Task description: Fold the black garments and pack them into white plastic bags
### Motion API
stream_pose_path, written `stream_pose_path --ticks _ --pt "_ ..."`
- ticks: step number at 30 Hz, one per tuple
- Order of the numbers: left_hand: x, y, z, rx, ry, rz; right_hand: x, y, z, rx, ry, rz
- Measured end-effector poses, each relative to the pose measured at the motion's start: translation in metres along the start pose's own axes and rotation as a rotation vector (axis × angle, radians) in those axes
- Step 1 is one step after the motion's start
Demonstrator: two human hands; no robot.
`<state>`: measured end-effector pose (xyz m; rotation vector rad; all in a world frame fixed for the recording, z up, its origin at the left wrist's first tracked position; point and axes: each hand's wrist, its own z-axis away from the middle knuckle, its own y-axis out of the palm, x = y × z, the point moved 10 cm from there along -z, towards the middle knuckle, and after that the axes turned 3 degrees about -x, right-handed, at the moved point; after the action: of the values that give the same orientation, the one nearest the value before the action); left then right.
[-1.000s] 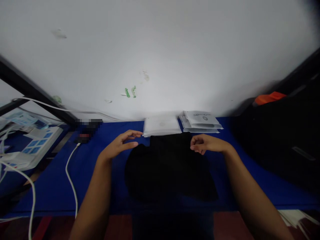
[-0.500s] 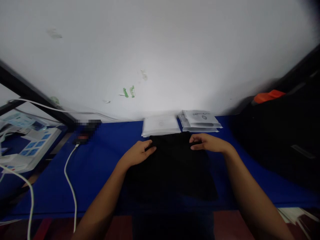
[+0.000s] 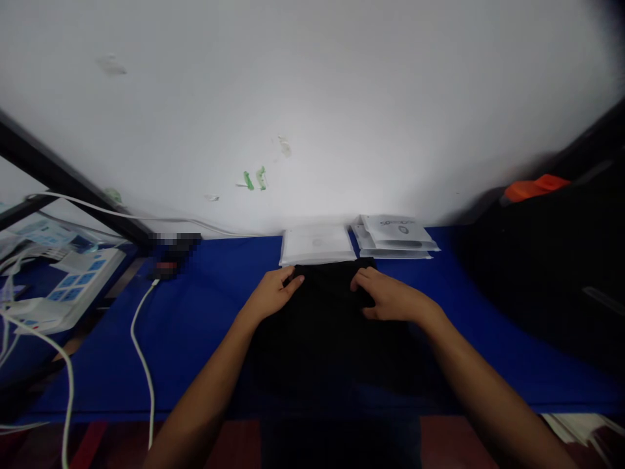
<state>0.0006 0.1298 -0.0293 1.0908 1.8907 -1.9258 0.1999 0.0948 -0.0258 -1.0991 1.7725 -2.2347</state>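
Note:
A black cloth garment point(image 3: 327, 339) lies flat on the blue table, its near part merging into the dark. My left hand point(image 3: 273, 293) is at its upper left corner, thumb on top and fingers closed at the edge of the cloth. Over the upper right part rests my right hand point(image 3: 390, 296), its fingers bent down onto the fabric and the thumb held apart from them. Just beyond the garment's top edge are a flat white pouch point(image 3: 317, 244) and, to its right, several stacked white pouches point(image 3: 398, 233) with dark print.
The blue table point(image 3: 205, 326) meets a white wall point(image 3: 342, 117). On the left lie a dark device point(image 3: 170, 257) with a white cable point(image 3: 144, 352) and a white power strip point(image 3: 81, 283). A large black bag point(image 3: 547, 280) with an orange patch takes up the right side.
My right hand has moved left and slightly towards me, from the garment's upper right corner onto the cloth. My left hand stays at the left corner. The view shifts slightly.

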Motion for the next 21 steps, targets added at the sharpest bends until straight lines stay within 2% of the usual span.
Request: stream_pose_path --ticks 3,7,10,13,15,16,18,21 --pt "0.012 -0.003 -0.001 -0.051 -0.079 -0.052 -0.016 -0.010 0.001 -0.055 0.056 0.080" --pt "0.016 -0.003 -0.001 -0.083 -0.135 -0.237 -0.050 -0.038 0.004 -0.281 0.222 0.183" --pt "0.016 -0.008 0.000 -0.147 -0.159 -0.338 -0.069 -0.049 0.009 -0.401 0.398 0.255" --pt "0.007 -0.011 -0.001 -0.154 -0.060 -0.353 -0.068 -0.056 0.013 -0.498 0.464 0.310" --pt "0.000 -0.005 -0.002 -0.051 0.048 -0.281 -0.052 -0.058 0.011 -0.536 0.370 0.307" --pt "-0.003 -0.001 -0.001 0.024 0.094 -0.237 -0.042 -0.055 0.008 -0.519 0.289 0.281" --pt "-0.005 0.005 0.002 0.154 0.151 -0.188 -0.023 -0.041 0.001 -0.395 0.119 0.201" --pt "-0.010 0.002 0.006 0.222 0.206 -0.186 -0.012 -0.012 -0.006 -0.138 0.005 0.116"
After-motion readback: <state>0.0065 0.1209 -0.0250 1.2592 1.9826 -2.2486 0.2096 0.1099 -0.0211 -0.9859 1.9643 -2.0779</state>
